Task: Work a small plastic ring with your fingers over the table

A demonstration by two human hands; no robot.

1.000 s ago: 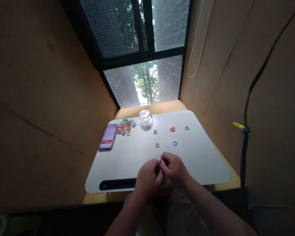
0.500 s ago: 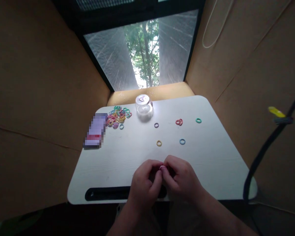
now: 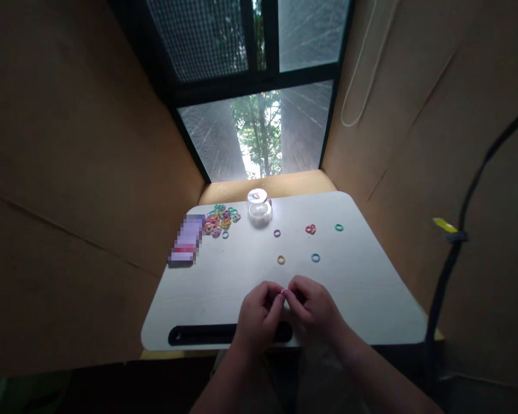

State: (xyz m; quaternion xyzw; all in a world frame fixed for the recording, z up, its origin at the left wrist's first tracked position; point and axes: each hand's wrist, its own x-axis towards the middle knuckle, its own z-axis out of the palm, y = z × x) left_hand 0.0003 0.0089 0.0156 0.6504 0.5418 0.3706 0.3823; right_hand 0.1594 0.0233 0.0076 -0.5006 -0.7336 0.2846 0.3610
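My left hand (image 3: 261,313) and my right hand (image 3: 313,302) meet over the near part of the white table (image 3: 190,293). Their fingertips pinch a small pink hair tie (image 3: 284,291), mostly hidden by the fingers. Beyond my hands lie a yellow hair tie (image 3: 281,260) and a blue hair tie (image 3: 315,257). Farther back are a purple hair tie (image 3: 277,233), a small cluster of red hair ties (image 3: 311,229) and a green hair tie (image 3: 339,227). A pile of mixed-colour hair ties (image 3: 222,219) is at the far left.
A clear round container (image 3: 259,210) stands at the table's back edge. A blurred-out phone (image 3: 187,240) lies at the left edge. A black slot (image 3: 202,334) runs along the front. A dark cable (image 3: 446,276) hangs at the right, and a window (image 3: 261,132) is behind.
The view has tilted upward and shifted, showing more of the window. My hands keep the same pinch on the pink hair tie, and the hair ties on the table stay in place.
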